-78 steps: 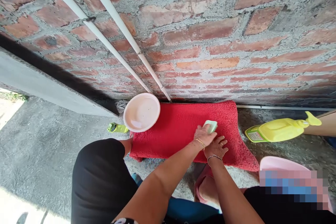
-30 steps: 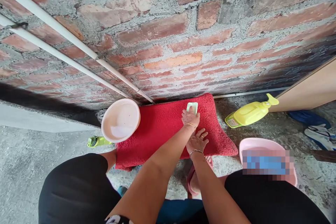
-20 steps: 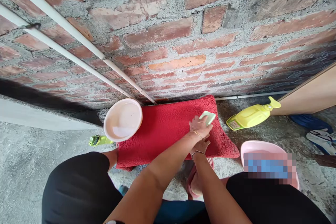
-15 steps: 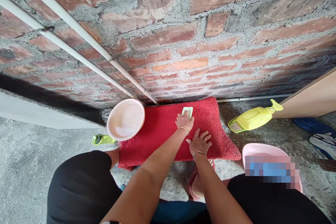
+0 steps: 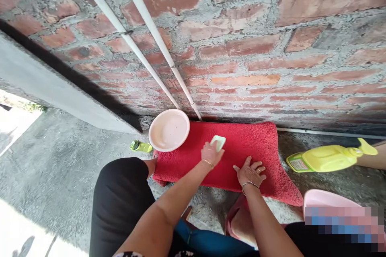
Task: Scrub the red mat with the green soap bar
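Your left hand (image 5: 210,153) is closed on a pale green brush (image 5: 219,142), which is over the middle of the red mat (image 5: 247,138), nearer its far edge than its near one. Your right hand (image 5: 251,174) rests on the mat by the near edge, right of the brush, with its fingers spread apart. At the mat's far left corner you have a pale basin (image 5: 153,140); a green bottle (image 5: 141,146) lies just beyond the left edge. Past the right edge are a yellow pump bottle (image 5: 327,158) and, by the near right corner, a partly blurred pink basin (image 5: 330,198).
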The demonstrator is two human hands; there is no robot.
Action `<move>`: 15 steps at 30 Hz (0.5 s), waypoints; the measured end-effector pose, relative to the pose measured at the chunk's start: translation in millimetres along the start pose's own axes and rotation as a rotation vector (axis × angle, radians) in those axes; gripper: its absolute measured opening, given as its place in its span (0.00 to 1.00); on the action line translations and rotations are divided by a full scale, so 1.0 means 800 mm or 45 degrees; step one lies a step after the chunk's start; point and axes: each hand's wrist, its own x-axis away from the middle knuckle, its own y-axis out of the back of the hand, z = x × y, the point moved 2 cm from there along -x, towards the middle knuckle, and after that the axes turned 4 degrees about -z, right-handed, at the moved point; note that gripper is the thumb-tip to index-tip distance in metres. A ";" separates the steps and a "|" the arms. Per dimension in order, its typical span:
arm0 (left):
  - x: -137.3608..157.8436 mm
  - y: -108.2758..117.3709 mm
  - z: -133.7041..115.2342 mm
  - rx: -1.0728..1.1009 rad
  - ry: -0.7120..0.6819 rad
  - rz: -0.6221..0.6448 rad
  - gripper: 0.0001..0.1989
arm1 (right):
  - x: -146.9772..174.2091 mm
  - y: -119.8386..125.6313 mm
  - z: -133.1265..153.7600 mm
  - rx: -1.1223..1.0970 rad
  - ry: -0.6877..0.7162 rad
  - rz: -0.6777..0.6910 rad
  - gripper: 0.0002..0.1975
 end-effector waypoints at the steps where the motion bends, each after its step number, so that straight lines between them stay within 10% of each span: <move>1: -0.002 0.008 0.034 -0.058 0.110 -0.067 0.30 | 0.000 -0.001 0.000 0.003 0.001 0.002 0.41; 5: 0.000 0.022 0.128 -0.181 0.349 -0.164 0.30 | 0.000 -0.004 0.000 0.043 0.017 -0.045 0.42; 9: 0.019 0.004 0.129 -0.134 0.396 -0.054 0.32 | 0.001 -0.001 0.001 0.058 0.011 -0.038 0.42; 15: 0.071 -0.025 0.072 -0.074 -0.342 0.296 0.30 | 0.001 0.012 -0.003 -0.004 -0.036 0.045 0.41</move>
